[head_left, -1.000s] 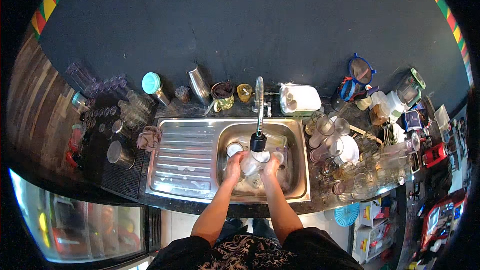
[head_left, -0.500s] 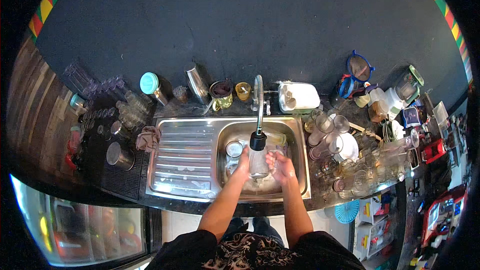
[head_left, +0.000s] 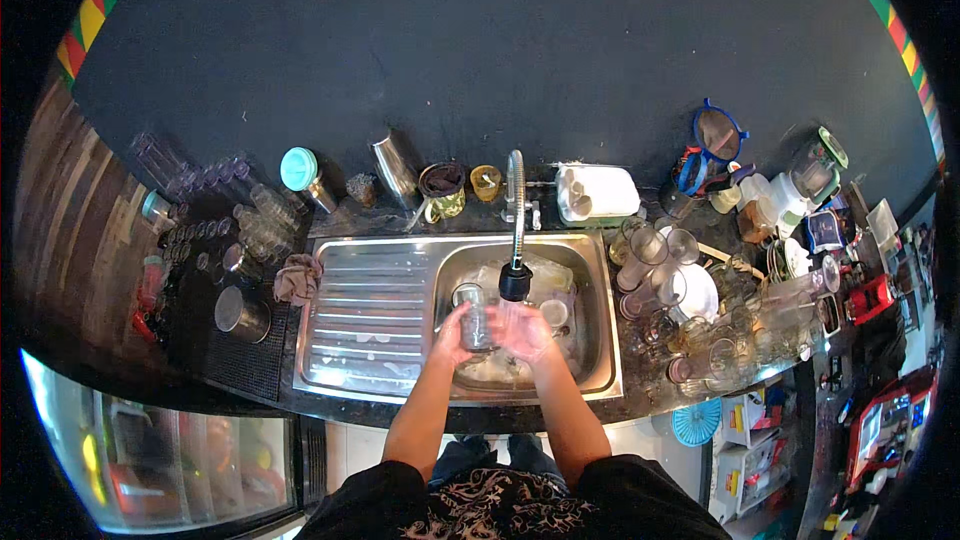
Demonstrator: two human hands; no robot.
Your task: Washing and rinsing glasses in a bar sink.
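Note:
Inside the steel sink basin (head_left: 603,340), my left hand (head_left: 450,338) is wrapped around the side of a clear drinking glass (head_left: 474,315). My right hand (head_left: 522,332) is just right of that glass, below the black spray head (head_left: 515,283) of the tap. Its fingers look spread, somewhat smeared by motion and water, with nothing seen in them. Beyond the right hand, a pale round-mouthed glass (head_left: 554,314) rests in the basin. Whitish, sudsy water and other clear shapes lie around the hands, hard to make out.
Left of the basin runs a ribbed drainboard (head_left: 370,315), with a crumpled cloth (head_left: 297,279) at its edge. Many glasses and a white plate (head_left: 697,295) crowd the counter at right. Behind the sink stand a steel shaker (head_left: 394,170), a patterned mug (head_left: 443,190) and a white tray (head_left: 605,192).
Both hands held a glass mug under the tap; now my right hand is free of it. My left hand has shifted left and holds a glass there. A pale glass shows at the basin's right.

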